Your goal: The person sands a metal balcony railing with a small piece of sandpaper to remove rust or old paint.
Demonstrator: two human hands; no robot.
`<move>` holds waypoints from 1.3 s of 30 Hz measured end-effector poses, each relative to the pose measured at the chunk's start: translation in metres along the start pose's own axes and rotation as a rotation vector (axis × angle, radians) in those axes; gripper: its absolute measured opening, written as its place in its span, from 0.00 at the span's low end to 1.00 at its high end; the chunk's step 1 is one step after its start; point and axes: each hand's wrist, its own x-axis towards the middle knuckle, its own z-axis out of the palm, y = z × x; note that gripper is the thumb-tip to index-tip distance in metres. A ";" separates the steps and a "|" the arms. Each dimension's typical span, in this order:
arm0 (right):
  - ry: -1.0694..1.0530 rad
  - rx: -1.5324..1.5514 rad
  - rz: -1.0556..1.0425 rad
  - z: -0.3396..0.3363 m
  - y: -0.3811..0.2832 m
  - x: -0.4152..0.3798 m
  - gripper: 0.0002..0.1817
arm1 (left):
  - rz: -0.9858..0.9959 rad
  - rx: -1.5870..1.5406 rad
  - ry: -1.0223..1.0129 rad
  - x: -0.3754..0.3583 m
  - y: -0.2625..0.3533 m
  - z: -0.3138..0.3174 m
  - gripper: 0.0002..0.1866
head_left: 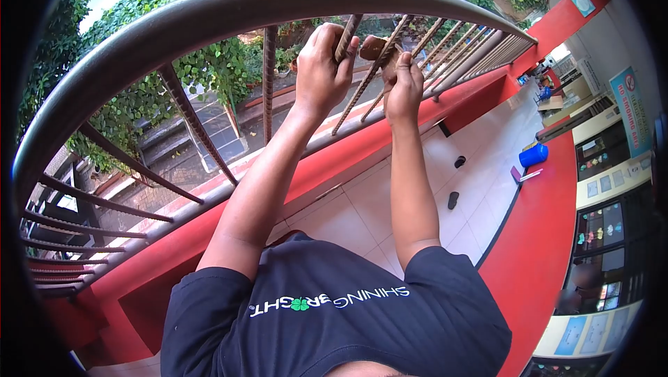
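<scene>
Left hand (pixel 325 67) clasps a ribbed bar (pixel 352 27) under the handrail (pixel 229 9); whether the right hand (pixel 404 90) grips the brown piece (pixel 373 47) alongside, I cannot tell. Blue bin (pixel 534 155) near the edge of the floor (pixel 417 196), contents hidden.

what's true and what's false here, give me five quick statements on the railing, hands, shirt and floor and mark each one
1. The left hand is at a ribbed bar. True.
2. The right hand rests on the top rail. False: the right hand is below the top rail.
3. A brown item shows between the hands. True.
4. The shirt is white. False: the shirt is dark.
5. Two dark items lie on the tiled floor. True.
</scene>
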 end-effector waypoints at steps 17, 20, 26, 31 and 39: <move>0.111 -0.234 -0.084 0.020 -0.014 -0.043 0.26 | -0.012 -0.041 -0.014 -0.001 -0.003 0.001 0.11; 0.127 -0.271 0.000 0.015 0.022 -0.060 0.19 | -0.001 -0.035 -0.016 0.000 -0.002 0.000 0.11; 0.062 -0.311 0.127 0.000 0.049 -0.078 0.21 | 0.005 -0.066 -0.031 -0.001 -0.008 0.002 0.09; 0.149 -0.498 0.302 -0.006 0.117 -0.122 0.26 | -0.041 -0.088 -0.077 -0.001 -0.011 0.001 0.09; 0.138 -0.390 0.130 0.001 0.087 -0.112 0.29 | -0.091 -0.139 -0.091 -0.001 -0.010 0.003 0.10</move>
